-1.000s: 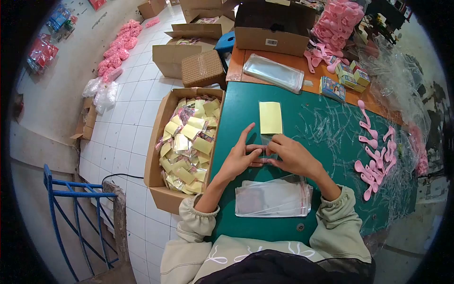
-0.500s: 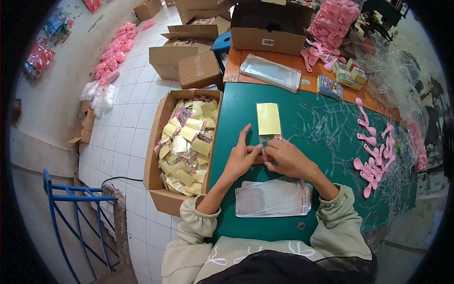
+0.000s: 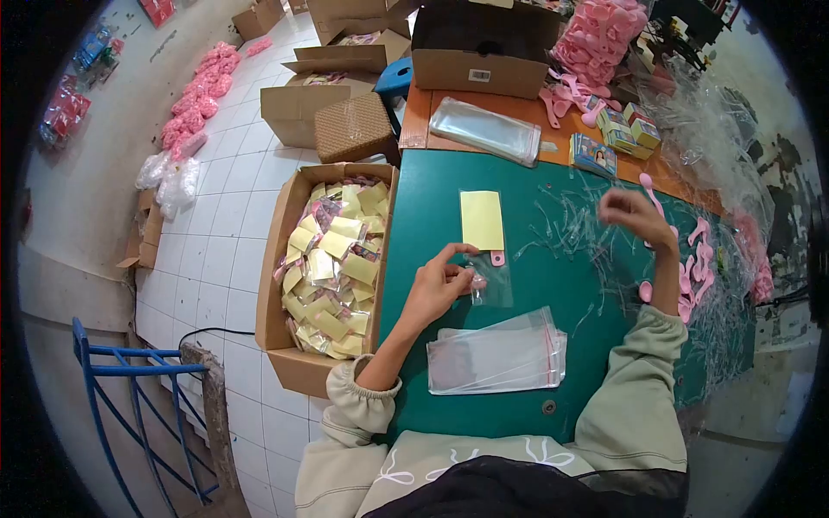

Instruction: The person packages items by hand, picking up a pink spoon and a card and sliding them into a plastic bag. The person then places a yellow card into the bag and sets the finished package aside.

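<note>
On the green table lies a clear bag with a yellow card [image 3: 482, 220] in it and a bit of pink showing below the card. My left hand [image 3: 442, 287] pinches the lower left part of this bag between thumb and fingers. My right hand [image 3: 637, 216] is raised over clear plastic strips [image 3: 579, 229], its fingers curled together; what they hold, if anything, is hidden. Pink spoons [image 3: 698, 259] lie just beyond it on the right. Nearer my body rests a stack of empty clear bags [image 3: 496, 354].
Left of the table stands a carton [image 3: 278, 302] filled with packed yellow-card bags. At the back are a dark box [image 3: 484, 73], more clear bags [image 3: 485, 129], card stacks [image 3: 594, 155] and a pink spoon heap [image 3: 600, 43]. A blue metal rail [image 3: 142, 369] is at lower left.
My right hand has left the bag and moved right and up, over the plastic strips. The bag's lower end now shows. My left hand stays at the bag.
</note>
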Available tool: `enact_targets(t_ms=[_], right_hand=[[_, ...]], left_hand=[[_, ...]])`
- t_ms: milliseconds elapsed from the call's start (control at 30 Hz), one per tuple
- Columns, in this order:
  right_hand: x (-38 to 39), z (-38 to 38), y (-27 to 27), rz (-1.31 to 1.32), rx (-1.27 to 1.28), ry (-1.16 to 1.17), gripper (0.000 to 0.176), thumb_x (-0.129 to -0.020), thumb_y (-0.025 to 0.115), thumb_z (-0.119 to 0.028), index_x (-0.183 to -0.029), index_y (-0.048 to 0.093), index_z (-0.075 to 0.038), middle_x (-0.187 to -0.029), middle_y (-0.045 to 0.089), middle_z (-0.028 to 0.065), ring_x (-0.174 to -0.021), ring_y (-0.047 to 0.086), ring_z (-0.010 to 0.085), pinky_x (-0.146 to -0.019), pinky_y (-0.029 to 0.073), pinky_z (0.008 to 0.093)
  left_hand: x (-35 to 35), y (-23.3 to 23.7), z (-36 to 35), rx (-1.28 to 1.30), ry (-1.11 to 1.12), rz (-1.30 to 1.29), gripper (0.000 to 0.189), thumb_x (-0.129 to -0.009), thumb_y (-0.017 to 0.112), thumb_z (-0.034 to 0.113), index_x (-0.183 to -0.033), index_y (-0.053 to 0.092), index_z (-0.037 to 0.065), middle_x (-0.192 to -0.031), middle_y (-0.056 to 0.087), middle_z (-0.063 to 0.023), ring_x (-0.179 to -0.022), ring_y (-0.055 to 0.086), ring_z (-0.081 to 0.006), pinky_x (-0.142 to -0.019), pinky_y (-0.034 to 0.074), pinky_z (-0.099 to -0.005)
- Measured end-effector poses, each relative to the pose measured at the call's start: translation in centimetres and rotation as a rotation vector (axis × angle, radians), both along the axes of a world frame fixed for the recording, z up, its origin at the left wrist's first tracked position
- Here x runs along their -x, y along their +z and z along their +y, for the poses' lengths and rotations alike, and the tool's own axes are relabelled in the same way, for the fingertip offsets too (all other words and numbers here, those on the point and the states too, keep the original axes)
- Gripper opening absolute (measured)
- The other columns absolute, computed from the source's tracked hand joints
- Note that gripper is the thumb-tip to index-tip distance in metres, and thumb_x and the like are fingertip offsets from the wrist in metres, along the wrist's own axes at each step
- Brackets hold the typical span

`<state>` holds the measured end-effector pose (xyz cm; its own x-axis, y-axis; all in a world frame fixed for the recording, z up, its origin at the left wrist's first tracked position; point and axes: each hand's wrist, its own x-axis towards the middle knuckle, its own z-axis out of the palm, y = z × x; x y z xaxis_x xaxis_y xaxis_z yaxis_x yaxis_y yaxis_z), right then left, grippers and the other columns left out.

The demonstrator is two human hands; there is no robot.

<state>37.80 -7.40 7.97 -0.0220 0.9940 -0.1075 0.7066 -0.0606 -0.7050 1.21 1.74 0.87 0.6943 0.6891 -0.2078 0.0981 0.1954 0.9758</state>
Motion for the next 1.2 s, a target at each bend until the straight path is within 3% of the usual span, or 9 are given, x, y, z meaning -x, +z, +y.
enact_targets(t_ms=[33,133,200,267,333,433,833,933,1200], right_hand=[[-2.2,-0.1,-0.8,-0.558,-0.14,-0.173,0.016,-0.078,0.062,-0.008,-0.091,0.056,-0.001,-0.086,0.056,0.0117,-0.079,0.058,0.0272,-0.071,0.046,0.0392],[-0.6,-2.0,-1.3,-1.181,0.046,-0.74,0.027,-0.076,0.057,0.0,-0.103,0.053,-0.002,-0.102,0.052,0.0193,-0.091,0.056,0.0378,-0.077,0.046,0.0432],[2.6,-1.3,-2.0,-0.849,-0.471,-0.147,0.037,-0.075,0.057,0.002,-0.11,0.048,-0.005,-0.105,0.048,0.0189,-0.091,0.055,0.0377,-0.078,0.047,0.043],[11.8,-0.3,-0.4,-0.395,-0.381,-0.034,0.04,-0.071,0.063,0.002,-0.107,0.049,-0.007,-0.103,0.047,0.0177,-0.089,0.055,0.0359,-0.077,0.048,0.0404],[16.5,0.0,-1.7,-0.269,-0.29,0.027,0.043,-0.068,0.067,0.0,-0.107,0.05,-0.006,-0.101,0.047,0.0165,-0.093,0.055,0.0321,-0.081,0.047,0.0415],[17.6,1.2,-4.9,-0.413,-0.474,0.118,0.037,-0.068,0.068,0.0,-0.101,0.052,-0.006,-0.099,0.049,0.0144,-0.085,0.058,0.0297,-0.074,0.05,0.0382],[16.6,0.7,-5.4,0.07,-0.629,0.06,0.021,-0.072,0.065,0.007,-0.087,0.055,-0.003,-0.098,0.047,0.0114,-0.08,0.06,0.0217,-0.067,0.051,0.0305],[16.6,0.5,-4.9,0.105,-0.543,0.043,0.018,-0.073,0.064,0.007,-0.086,0.055,-0.003,-0.099,0.046,0.009,-0.082,0.059,0.0176,-0.068,0.051,0.0291],[17.5,0.5,-6.8,0.875,-0.023,-0.221,0.008,-0.087,0.058,-0.004,-0.09,0.053,0.001,-0.092,0.055,0.0059,-0.078,0.058,0.0094,-0.066,0.051,0.0225]], left_hand=[[0.0,0.2,0.2,0.005,-0.023,0.001,0.024,-0.089,0.051,0.004,-0.113,0.051,0.0,-0.085,0.066,-0.011,-0.083,0.066,-0.0151,-0.072,0.054,-0.0244],[0.1,0.0,0.4,0.05,-0.065,-0.02,0.019,-0.091,0.05,0.006,-0.108,0.054,-0.002,-0.093,0.064,-0.0105,-0.088,0.064,-0.0154,-0.076,0.053,-0.0248],[0.1,-1.0,0.3,0.124,-0.064,-0.068,0.018,-0.092,0.051,0.008,-0.105,0.056,-0.004,-0.095,0.063,-0.0099,-0.089,0.063,-0.0153,-0.078,0.053,-0.0248],[0.2,-0.9,0.4,0.21,-0.043,-0.159,0.02,-0.092,0.052,0.011,-0.105,0.055,-0.004,-0.098,0.063,-0.0096,-0.092,0.063,-0.0156,-0.079,0.052,-0.0253],[0.2,-0.3,0.4,0.277,-0.035,-0.224,0.021,-0.092,0.052,0.012,-0.105,0.055,-0.004,-0.099,0.062,-0.0099,-0.093,0.063,-0.0161,-0.081,0.052,-0.026],[0.8,0.7,0.3,0.327,-0.031,-0.257,0.022,-0.093,0.052,0.013,-0.107,0.054,-0.003,-0.101,0.063,-0.0114,-0.094,0.063,-0.017,-0.081,0.052,-0.027],[0.8,1.5,-0.1,-0.366,-0.043,0.054,0.015,-0.086,0.059,0.004,-0.099,0.055,-0.001,-0.091,0.062,-0.0054,-0.086,0.061,-0.0111,-0.07,0.054,-0.0258],[0.7,1.5,-0.4,-0.268,0.037,0.025,0.009,-0.085,0.06,0.005,-0.091,0.058,-0.002,-0.089,0.061,-0.0044,-0.082,0.06,-0.0098,-0.069,0.055,-0.0249],[0.7,1.4,-0.4,-0.374,0.071,0.122,0.014,-0.083,0.064,0.007,-0.092,0.057,-0.002,-0.087,0.061,-0.0039,-0.086,0.06,-0.0103,-0.068,0.054,-0.0234]])
